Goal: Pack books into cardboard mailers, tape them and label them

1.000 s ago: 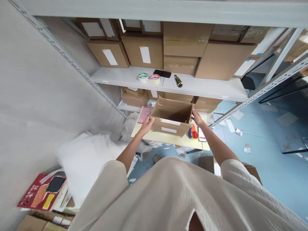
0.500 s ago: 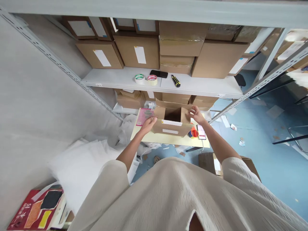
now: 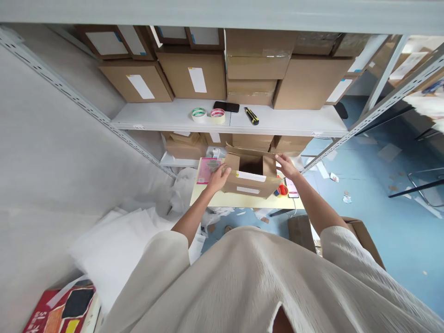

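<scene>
Brown cardboard makes the open box (image 3: 263, 185), which is in the middle, over the pale yellow table (image 3: 225, 200); I cannot tell whether its bottom fully rests there. My left hand (image 3: 218, 178) is half curled and has hold of its left side, with some fingertips hard to make out. My right hand (image 3: 286, 165) is almost closed, pinching the far right corner between thumb and fingers. The inside of the box is dark, so its bottom is hidden from me. To its right, the orange and blue tape (image 3: 283, 190) is partly hidden, and my right forearm comes close to the phone (image 3: 292, 188) with some pink on its screen. Two white labels (image 3: 248, 190) are on the near side, but their writing is too small for me. On the shelf (image 3: 280, 121), two tape rolls (image 3: 199, 119) show green and red print, also not readable. At near left, a red packet (image 3: 55, 303) with pale characters is cut off.
</scene>
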`<state>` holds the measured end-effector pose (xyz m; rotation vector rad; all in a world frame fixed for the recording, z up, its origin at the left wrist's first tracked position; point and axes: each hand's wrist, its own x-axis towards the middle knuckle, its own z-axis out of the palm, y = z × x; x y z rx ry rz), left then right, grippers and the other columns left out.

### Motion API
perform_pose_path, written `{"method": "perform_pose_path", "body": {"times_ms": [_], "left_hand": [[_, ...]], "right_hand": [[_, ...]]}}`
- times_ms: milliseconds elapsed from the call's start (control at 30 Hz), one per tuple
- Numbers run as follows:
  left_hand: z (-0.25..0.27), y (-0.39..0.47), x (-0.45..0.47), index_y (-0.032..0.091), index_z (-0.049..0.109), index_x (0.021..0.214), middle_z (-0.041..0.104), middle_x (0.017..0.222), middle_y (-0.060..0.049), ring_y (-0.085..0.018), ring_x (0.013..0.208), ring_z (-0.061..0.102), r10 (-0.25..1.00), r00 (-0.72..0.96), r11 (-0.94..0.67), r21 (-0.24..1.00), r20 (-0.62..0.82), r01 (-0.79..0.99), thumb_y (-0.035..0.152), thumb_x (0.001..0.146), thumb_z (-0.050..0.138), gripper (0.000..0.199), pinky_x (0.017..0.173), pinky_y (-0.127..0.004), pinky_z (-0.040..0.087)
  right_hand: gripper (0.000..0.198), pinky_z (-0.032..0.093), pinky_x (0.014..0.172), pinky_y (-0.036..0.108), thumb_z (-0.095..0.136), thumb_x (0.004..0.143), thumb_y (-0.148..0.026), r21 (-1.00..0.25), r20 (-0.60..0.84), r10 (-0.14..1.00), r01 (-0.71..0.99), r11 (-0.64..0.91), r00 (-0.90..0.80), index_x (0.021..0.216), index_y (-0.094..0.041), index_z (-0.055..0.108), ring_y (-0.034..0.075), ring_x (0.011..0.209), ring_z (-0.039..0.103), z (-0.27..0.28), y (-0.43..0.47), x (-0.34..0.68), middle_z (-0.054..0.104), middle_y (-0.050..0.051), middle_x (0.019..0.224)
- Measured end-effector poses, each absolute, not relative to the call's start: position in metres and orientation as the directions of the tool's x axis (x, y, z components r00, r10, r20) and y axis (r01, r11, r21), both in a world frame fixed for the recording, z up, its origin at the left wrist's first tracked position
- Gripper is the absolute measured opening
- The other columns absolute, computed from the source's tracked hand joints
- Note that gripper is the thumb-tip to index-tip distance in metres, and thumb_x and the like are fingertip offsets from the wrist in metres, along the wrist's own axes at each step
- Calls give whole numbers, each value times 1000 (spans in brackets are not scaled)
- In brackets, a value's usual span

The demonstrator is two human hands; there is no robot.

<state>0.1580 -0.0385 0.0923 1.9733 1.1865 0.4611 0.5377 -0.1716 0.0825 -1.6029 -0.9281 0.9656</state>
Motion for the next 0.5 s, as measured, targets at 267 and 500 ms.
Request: {"method": "perform_pose_path", "body": {"times_ms": [267, 500], "left_hand": [[81, -32, 154, 25, 63, 158, 77, 144, -16, -37, 136, 73, 874, 485, -280, 787, -28, 549, 59, 109, 66, 59, 123, -56, 53], [62, -28, 162, 26, 40, 176, 59, 162, -21, -35, 144, 65, 883, 436, -389, 792, 176, 470, 42, 103, 78, 84, 125, -55, 52]], "right_hand": [[86, 55, 119, 56, 97, 66, -80, -962, -103, 909, 191, -194, 404, 130, -32, 64, 37, 139, 62, 80, -166, 531, 71, 12, 144], [77, 55, 120, 56, 55, 92, -102, -931, -227, 917, 204, -303, 328, 126, -36, 77, 37, 156, 51, 89, -178, 538, 63, 9, 161]]}}
